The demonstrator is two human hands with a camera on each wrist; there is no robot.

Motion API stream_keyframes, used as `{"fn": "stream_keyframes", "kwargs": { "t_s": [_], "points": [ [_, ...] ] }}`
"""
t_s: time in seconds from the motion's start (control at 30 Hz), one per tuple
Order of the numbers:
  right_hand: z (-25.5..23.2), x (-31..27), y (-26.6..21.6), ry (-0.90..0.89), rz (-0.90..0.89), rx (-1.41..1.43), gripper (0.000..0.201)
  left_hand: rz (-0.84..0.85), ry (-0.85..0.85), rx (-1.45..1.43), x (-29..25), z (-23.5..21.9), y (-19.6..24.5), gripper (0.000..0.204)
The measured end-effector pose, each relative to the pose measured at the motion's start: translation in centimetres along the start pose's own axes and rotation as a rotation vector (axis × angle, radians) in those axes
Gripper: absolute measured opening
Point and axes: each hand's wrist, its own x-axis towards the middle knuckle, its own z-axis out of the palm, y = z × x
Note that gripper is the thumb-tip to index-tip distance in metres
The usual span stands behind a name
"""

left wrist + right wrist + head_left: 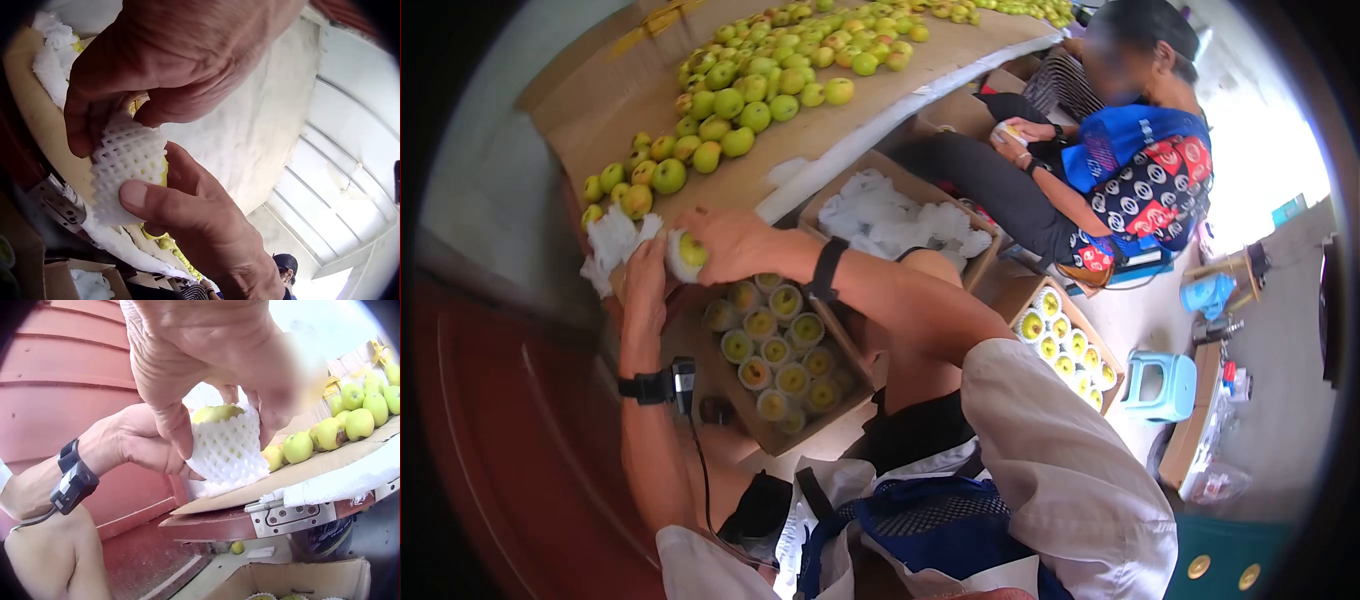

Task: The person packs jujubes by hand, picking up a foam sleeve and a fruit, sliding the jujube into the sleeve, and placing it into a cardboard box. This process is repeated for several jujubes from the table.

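A yellow-green apple (692, 250) sits in a white foam net (226, 453) between the two hands, by the table's near corner. My right hand (735, 245) grips the netted apple, its thumb lying flat on the mesh in the left wrist view. Fingers of my left hand (181, 56) curl round the other end of the net, where a bit of yellow skin shows between them. In the right wrist view the apple's top stands out of the net's upper rim. More white foam nets (612, 238) are bunched at the table edge beside the left hand.
Loose apples (730, 100) spread over the cardboard-covered table (800, 150). Below the hands stands a box of netted apples (775, 350), with a box of foam nets (880, 215) behind it. Another packed box (1065, 340) lies right, near a blue stool (1162, 385). A seated person (1140, 180) holds a netted apple.
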Motion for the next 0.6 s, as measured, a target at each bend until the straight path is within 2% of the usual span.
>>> {"fn": "stream_keyframes", "kwargs": {
  "t_s": [0.03,0.1,0.13,0.17,0.23,0.37,0.47,0.6],
  "points": [
    [0.4,0.5,0.8,0.06,-0.038,0.022,0.082,-0.009,0.036,-0.091,-0.8,0.4,0.9,0.038],
    [0.6,1.3,1.9,0.119,-0.091,0.168,0.085,0.028,0.006,-0.119,-2.1,0.1,1.9,0.045],
    [0.4,1.6,1.9,0.144,-0.077,0.237,0.085,0.039,-0.012,-0.135,-1.5,-0.6,1.4,0.046],
    [-0.1,1.5,2.0,0.072,0.018,0.474,0.086,0.055,-0.038,-0.15,-0.9,-1.3,0.9,0.047],
    [-1.0,1.4,2.0,0.118,-0.06,0.447,0.086,0.073,-0.083,-0.186,-1.6,-1.3,2.0,0.048],
    [0.0,2.2,4.1,0.138,-0.074,0.666,0.081,0.138,-0.146,-0.248,-2.9,-1.2,3.0,0.045],
    [-1.0,1.5,3.0,0.002,-0.018,0.899,0.075,0.181,-0.187,-0.284,-2.6,-1.5,2.5,0.045],
    [-0.3,1.9,4.3,-0.049,0.013,0.861,0.066,0.179,-0.29,-0.305,-1.7,-2.6,1.2,0.046]
  ]
}}
